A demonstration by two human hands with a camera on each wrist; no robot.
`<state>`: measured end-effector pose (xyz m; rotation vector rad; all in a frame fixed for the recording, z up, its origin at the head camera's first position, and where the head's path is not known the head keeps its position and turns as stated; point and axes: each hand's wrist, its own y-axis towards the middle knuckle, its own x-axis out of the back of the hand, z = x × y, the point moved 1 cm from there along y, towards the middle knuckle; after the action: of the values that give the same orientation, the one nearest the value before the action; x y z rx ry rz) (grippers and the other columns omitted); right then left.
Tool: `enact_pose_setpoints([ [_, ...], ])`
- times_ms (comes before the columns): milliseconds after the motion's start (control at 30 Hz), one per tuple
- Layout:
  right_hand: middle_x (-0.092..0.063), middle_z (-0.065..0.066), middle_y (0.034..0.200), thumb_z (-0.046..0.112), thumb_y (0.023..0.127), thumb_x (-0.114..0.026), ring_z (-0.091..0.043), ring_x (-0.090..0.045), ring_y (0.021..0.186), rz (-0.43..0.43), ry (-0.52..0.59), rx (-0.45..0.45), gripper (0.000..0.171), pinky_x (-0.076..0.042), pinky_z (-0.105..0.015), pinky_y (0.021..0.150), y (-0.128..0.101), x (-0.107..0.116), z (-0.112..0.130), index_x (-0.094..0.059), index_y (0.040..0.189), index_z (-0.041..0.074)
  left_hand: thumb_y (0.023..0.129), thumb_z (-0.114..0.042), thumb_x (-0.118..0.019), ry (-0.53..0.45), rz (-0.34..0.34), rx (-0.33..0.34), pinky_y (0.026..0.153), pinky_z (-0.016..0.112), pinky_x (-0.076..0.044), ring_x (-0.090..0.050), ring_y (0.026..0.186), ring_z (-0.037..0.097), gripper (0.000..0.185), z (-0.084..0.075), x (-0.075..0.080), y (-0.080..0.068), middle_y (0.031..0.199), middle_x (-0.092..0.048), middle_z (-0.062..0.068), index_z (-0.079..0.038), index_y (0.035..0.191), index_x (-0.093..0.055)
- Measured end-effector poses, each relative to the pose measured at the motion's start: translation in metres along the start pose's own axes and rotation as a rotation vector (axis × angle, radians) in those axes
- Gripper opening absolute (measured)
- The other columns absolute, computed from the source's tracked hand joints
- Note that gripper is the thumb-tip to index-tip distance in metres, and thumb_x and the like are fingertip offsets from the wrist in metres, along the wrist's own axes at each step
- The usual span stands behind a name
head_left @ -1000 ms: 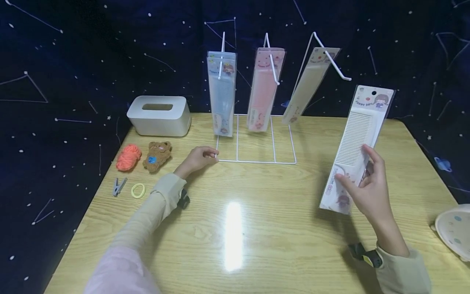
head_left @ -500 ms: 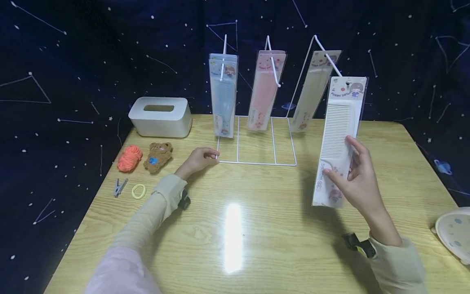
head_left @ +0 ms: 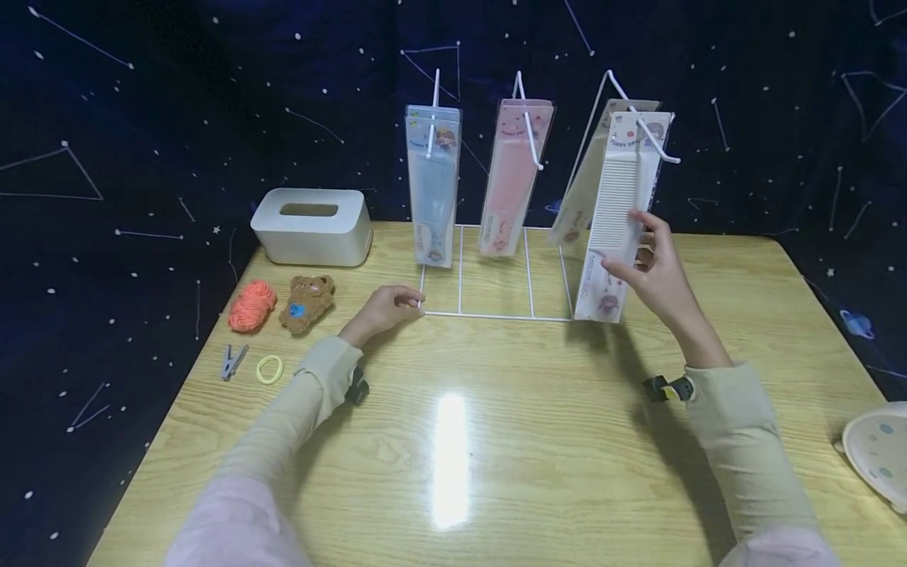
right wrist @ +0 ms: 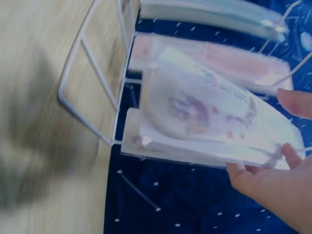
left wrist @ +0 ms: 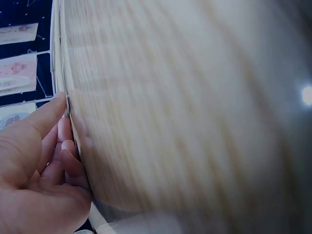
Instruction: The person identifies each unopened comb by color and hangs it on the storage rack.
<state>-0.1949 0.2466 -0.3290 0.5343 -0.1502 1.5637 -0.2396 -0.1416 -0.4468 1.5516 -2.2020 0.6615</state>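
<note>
Holding the white packaged comb [head_left: 615, 216] upright at the rack's rightmost hook [head_left: 652, 130], my right hand [head_left: 655, 272] pinches its lower half between thumb and fingers, the pack's top sitting at the hook. My left hand [head_left: 383, 307] rests curled on the table [head_left: 496, 441], fingertips gripping the white wire rack [head_left: 496, 315] at its front left corner. 2 other hooks carry blue [head_left: 432, 185] and pink [head_left: 512, 177] combs.

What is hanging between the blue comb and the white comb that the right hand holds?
The pink comb hangs between the blue comb and the white comb held by the right hand, as the head view shows.
</note>
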Motion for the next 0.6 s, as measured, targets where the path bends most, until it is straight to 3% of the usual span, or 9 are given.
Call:
enact_pose_setpoints([
  [267,-0.036,-0.014,0.126,0.010,0.092,-0.061,-0.018,-0.051,0.104,0.019,-0.068,-0.033,0.067,-0.045,-0.016,0.078,0.037,0.000,-0.020,-0.020,0.145,0.018,0.088,-0.014,-0.067,-0.021,0.011,0.004,0.088,0.035,-0.045,-0.056,0.095,0.023,0.031,-0.002,-0.003,0.002,0.105,-0.064,0.012,-0.002,0.117,-0.064],
  [600,-0.037,-0.028,0.135,0.007,0.090,-0.062,-0.040,-0.045,0.116,0.057,-0.052,-0.065,0.073,-0.044,-0.016,0.082,0.045,0.000,-0.038,-0.018,0.147,0.017,0.088,-0.015,-0.067,0.008,0.010,-0.006,0.089,0.036,-0.046,-0.057,0.097,0.024,0.033,-0.004,0.004,0.003,0.105,-0.064,0.013,-0.002,0.118,-0.064],
])
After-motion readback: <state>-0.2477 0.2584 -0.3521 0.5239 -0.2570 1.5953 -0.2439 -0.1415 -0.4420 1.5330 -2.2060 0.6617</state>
